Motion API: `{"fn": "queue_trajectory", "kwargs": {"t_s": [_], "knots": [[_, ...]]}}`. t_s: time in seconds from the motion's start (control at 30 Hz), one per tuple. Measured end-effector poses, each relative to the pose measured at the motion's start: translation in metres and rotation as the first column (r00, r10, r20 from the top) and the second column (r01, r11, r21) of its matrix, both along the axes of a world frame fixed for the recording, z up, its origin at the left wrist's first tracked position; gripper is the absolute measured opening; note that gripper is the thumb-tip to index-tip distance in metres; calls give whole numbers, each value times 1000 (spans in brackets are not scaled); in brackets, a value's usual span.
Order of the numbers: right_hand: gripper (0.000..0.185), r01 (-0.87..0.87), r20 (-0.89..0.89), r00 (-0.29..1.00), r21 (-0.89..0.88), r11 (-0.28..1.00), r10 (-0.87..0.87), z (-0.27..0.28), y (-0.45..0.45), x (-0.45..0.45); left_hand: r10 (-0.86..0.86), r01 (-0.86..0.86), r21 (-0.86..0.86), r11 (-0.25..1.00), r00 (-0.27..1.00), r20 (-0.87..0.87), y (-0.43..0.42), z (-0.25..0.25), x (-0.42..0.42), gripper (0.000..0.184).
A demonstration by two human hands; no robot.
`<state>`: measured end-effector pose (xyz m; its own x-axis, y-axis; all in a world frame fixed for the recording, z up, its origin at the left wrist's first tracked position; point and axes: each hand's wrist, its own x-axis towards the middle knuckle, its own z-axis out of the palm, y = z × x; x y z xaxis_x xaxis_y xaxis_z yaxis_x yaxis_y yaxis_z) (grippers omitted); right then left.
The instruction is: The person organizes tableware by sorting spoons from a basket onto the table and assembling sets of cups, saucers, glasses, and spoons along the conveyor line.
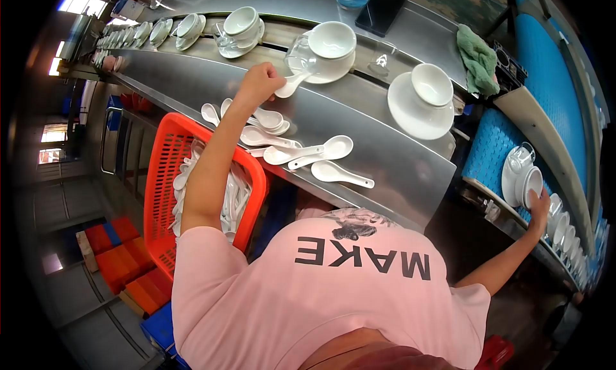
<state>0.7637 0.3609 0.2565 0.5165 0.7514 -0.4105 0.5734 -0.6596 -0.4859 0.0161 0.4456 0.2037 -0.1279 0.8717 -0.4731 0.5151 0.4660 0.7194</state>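
My left hand (260, 84) is closed on a white soup spoon (292, 85), beside a saucer (330, 71) that carries a white bowl (332, 40) and a clear glass (300, 52). Off to the right, my right hand (539, 210) reaches to the blue belt, its fingers at a white bowl (530, 183) on a plate (511, 177); whether they grip it I cannot tell. Several loose white spoons (330, 147) lie on the steel counter (398, 171) in front of me.
A red basket (255, 197) full of spoons stands left of my body. Bowl-and-saucer sets (240, 24) run along the line; another bowl (432, 84) sits on a plate at right. A phone (382, 11), a green cloth (477, 59) and a blue perforated belt (491, 142) lie beyond.
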Motion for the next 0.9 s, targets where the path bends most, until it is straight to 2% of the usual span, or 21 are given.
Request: {"fn": "queue_trajectory", "kwargs": {"t_s": [0.1, 0.2, 0.3, 0.33, 0.4, 0.43, 0.47, 0.57, 0.6, 0.7, 0.73, 0.83, 0.9], "knots": [[55, 55, -128, 991, 136, 989, -38, 16, -1, -61, 44, -46, -28, 999, 996, -73, 3, 1, 9, 15], [51, 95, -276, 961, 301, 949, -9, 2, -6, -69, 155, -159, 56, 986, 985, 79, 7, -11, 10, 17], [47, 277, -452, 889, 399, 874, -75, -16, -7, -79, 1, 38, 227, 973, 985, -170, 14, -2, 26, 19], [46, 335, -499, 860, 404, 851, -102, -22, -5, -85, -8, 30, 215, 976, 995, -100, 18, 8, 41, 20], [45, 385, -664, 747, 409, 827, -19, -28, 0, -114, -142, 204, 401, 893, 974, -177, 29, -1, 66, 23], [45, 396, -690, 723, 385, 834, -25, -27, 5, -133, -195, 284, 485, 827, 954, -226, 36, -5, 77, 25], [45, 405, -716, 697, 360, 840, -29, -27, 11, -153, -212, 340, 467, 816, 928, -306, 43, -10, 89, 37], [44, 303, -676, 737, 334, 893, 3, -25, 33, -202, -231, 408, 440, 800, 886, -402, 60, -40, 111, 57], [44, 267, -670, 742, 337, 903, 31, -26, 40, -216, -240, 373, 324, 869, 892, -384, 64, -35, 116, 67], [43, 182, -674, 734, 307, 934, 79, -31, 57, -242, -235, 287, 254, 924, 947, -218, 72, -24, 111, 66], [43, 158, -682, 727, 289, 944, 87, -34, 62, -248, -206, 260, 244, 934, 952, -227, 71, -19, 110, 63], [44, 139, -688, 724, 224, 964, 55, -38, 74, -262, -208, 211, 106, 972, 977, -36, 57, -1, 100, 62], [44, 104, -700, 708, 234, 967, 93, -40, 81, -269, -210, 197, 145, 970, 974, 85, 46, -5, 90, 51]]}}
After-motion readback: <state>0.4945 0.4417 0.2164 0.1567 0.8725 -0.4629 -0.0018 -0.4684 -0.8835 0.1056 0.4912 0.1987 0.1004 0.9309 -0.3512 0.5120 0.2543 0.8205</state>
